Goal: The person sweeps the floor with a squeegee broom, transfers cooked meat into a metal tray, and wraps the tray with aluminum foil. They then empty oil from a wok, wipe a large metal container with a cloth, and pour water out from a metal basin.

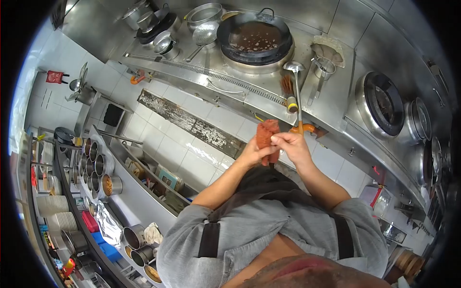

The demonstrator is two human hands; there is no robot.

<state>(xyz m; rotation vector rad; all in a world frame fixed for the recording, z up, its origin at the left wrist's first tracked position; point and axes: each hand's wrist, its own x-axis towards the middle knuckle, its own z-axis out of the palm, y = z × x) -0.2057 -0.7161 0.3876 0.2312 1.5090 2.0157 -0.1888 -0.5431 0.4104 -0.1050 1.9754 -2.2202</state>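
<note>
Close to my chest, my left hand [253, 154] is wrapped round a bunched reddish cloth [267, 134]. Fingers of my right hand [294, 147] pinch the same cloth from the other side. Just beyond my hands, a long-handled ladle [297, 91] rests over the counter's front edge, its handle end near my right hand. Beside the ladle lies a bamboo wok brush [288, 91] with a yellow band. A black wok [224, 36] with dark, bubbly liquid sits on the round burner behind them.
A perforated skimmer [205, 34] lies left of the wok, and a small strainer [324, 68] to its right. Another wok [383, 103] stands on the right burner. Steel pots [112, 185] and stacked plates [51, 205] fill the left side. An orange tap handle [314, 129] juts from the counter front.
</note>
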